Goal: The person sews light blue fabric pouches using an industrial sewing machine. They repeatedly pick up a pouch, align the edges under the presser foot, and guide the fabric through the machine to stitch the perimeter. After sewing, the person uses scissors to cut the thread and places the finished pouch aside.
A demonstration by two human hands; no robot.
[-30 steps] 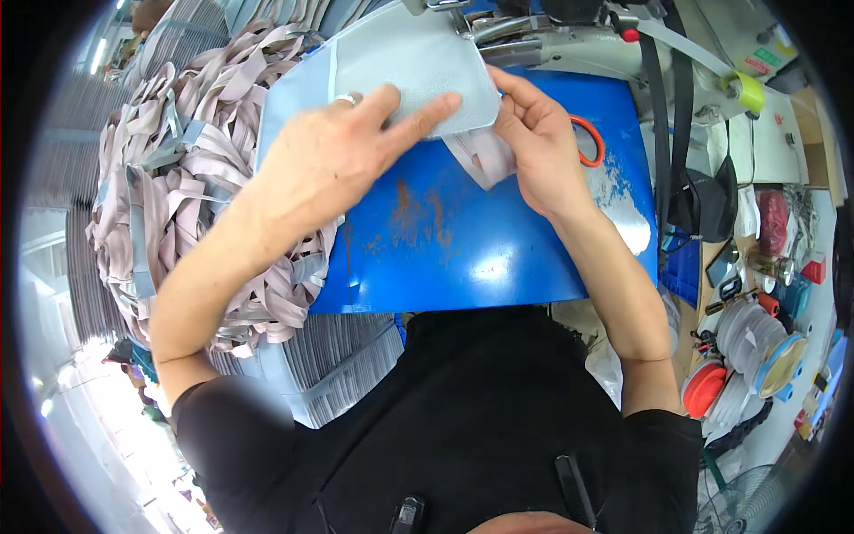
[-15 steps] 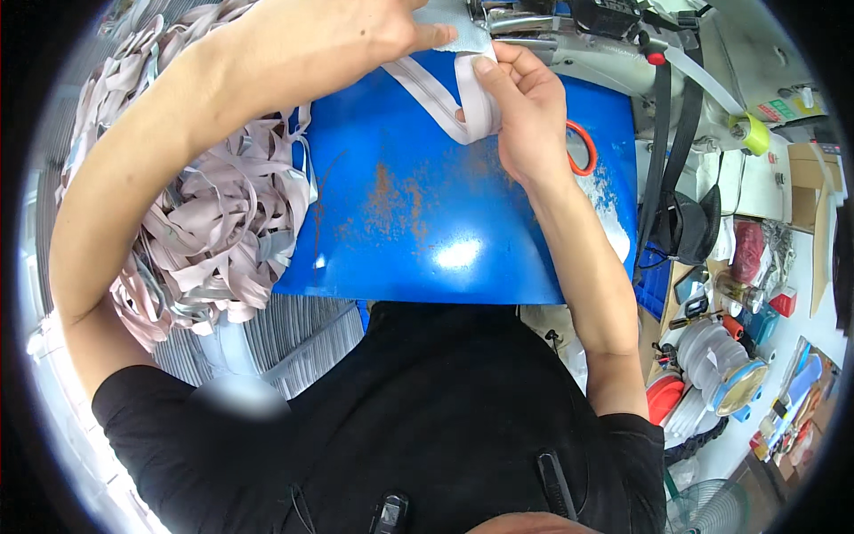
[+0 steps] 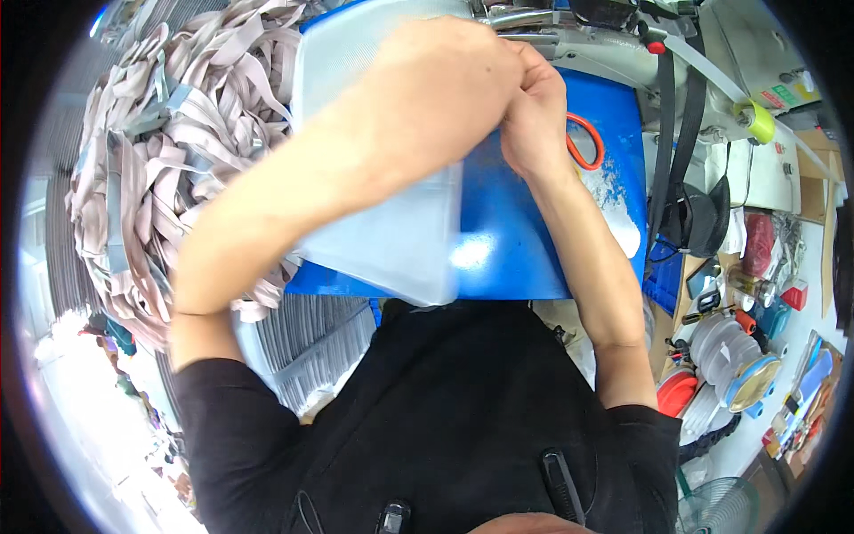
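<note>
A light grey, thin panel (image 3: 391, 240) of mesh-like material lies across the blue work surface, its near corner close to my body. My left forearm crosses above it. My left hand (image 3: 463, 76), blurred by motion, meets my right hand at the far side; its fingers are hidden. My right hand (image 3: 536, 111) is closed, fingertips pinched together beside the left hand and near the machine's metal parts. What lies in that pinch is hidden. The pinkish zipper tape seen there earlier does not show between the hands.
A large heap of pinkish-grey zipper tape (image 3: 213, 125) fills the left side. Orange-handled scissors (image 3: 598, 142) lie right of my right hand on the blue work surface (image 3: 516, 240). A sewing machine (image 3: 605, 62) stands at the far right, with black straps hanging from it.
The grey panel has come across the blue surface toward me. My left forearm has swung right and nearer, its hand now beside my right hand. The zipper tape has gone from sight.
</note>
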